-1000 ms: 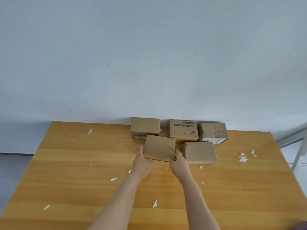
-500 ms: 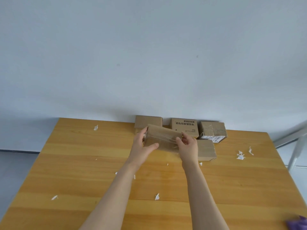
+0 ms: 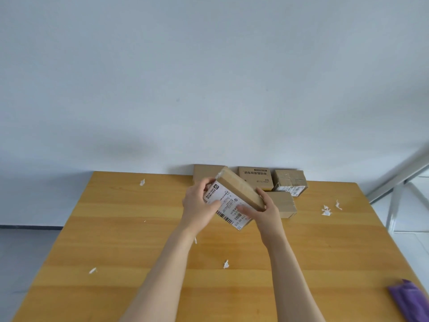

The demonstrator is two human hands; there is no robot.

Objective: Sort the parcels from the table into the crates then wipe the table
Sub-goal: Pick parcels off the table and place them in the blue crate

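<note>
Plain pale wall (image 3: 209,77) fills upper view. Grey floor (image 3: 27,252) at lower left. White metal frame (image 3: 399,175) slants at right, above pale tiles (image 3: 413,240).

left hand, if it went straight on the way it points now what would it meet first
Probably the plain brown cardboard box against the white wall: the left hand, gripping the labelled brown cardboard parcel, points towards it. Depth is unclear, so the raised hand might pass above it.
</note>
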